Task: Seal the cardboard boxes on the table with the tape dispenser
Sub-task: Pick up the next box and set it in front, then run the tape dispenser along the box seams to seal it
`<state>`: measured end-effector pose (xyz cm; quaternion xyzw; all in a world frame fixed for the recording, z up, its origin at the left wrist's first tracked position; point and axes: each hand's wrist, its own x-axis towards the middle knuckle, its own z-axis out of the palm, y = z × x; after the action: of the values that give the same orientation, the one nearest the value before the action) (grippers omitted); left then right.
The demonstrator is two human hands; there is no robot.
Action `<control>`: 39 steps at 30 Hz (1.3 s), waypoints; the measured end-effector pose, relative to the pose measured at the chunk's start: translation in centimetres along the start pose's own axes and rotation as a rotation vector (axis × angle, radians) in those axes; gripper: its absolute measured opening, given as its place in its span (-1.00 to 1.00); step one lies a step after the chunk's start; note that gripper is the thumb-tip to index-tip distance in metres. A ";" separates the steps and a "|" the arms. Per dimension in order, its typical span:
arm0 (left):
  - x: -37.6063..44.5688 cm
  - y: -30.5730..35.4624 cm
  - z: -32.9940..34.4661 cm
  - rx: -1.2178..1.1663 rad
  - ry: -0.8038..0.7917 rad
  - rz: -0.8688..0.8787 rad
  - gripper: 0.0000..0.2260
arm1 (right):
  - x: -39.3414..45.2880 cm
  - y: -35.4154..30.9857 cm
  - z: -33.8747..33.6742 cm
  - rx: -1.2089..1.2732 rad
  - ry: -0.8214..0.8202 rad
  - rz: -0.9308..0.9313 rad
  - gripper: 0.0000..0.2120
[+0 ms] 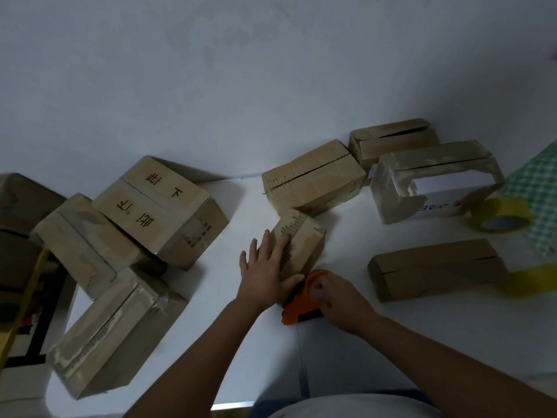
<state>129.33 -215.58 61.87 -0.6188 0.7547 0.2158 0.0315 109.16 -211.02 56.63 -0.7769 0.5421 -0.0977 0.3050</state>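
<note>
Right grip clutches tape dispenser at box near end.

Matt brown cardboard boxes; glossy orange plastic tape dispenser; smooth white table.

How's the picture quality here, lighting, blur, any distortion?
Head view: dim, bluish light; left edge falls into shadow; wide-angle bend curves the table edges; right hand on the orange tape dispenser is motion-blurred; left hand on the small box is sharper.

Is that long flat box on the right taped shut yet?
Not yet, it seems: the long box shows a dark open seam between its flaps, with no tape visible.
</note>
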 end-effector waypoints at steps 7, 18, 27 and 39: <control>-0.2 -0.1 0.8 0.005 -0.038 -0.002 -0.22 | -0.1 0.5 1.6 -0.353 -0.323 0.024 -0.59; 2.7 -3.6 -1.1 0.011 -0.005 -0.023 -0.27 | -5.9 4.2 -0.6 -0.118 -0.111 0.145 -0.63; 0.4 -5.4 -0.9 -0.021 -0.099 0.223 -0.04 | -4.6 0.8 -5.0 0.144 0.379 0.024 -0.67; -1.8 -4.0 -2.2 -0.009 -0.327 0.430 -0.28 | -1.8 -3.9 -10.0 0.183 0.336 0.036 -0.50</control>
<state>133.98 -215.28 63.24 -0.4012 0.8527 0.3181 0.1038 106.62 -212.22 67.18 -0.7090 0.5879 -0.2694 0.2814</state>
